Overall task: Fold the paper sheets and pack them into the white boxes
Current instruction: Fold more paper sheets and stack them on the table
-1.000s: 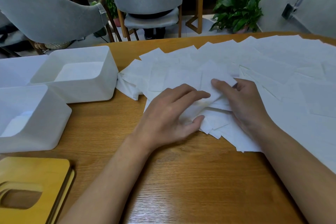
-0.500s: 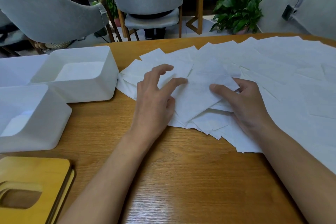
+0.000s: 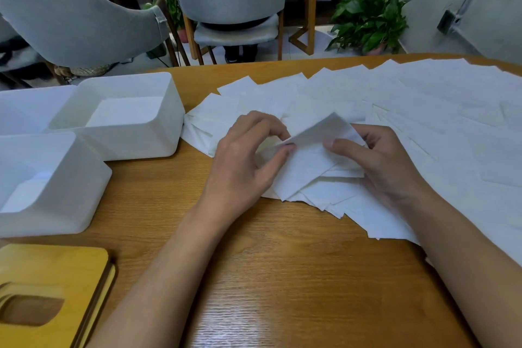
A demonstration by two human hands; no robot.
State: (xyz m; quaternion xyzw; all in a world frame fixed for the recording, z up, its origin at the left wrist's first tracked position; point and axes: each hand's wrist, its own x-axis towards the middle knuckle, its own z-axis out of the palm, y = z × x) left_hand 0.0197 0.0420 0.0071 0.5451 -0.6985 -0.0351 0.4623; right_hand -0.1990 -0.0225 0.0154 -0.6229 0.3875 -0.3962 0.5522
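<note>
L hand & R hand pinch paper sheet, far edge lifted.

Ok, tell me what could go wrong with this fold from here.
1. The left hand and right hand pinch only the raised flap of the sheet. The corners may not line up, so the crease could come out skewed.
2. That sheet lies on a loose, overlapping pile. Pulling it could drag neighbouring sheets along, or shift them toward the near edge of the table.
</note>
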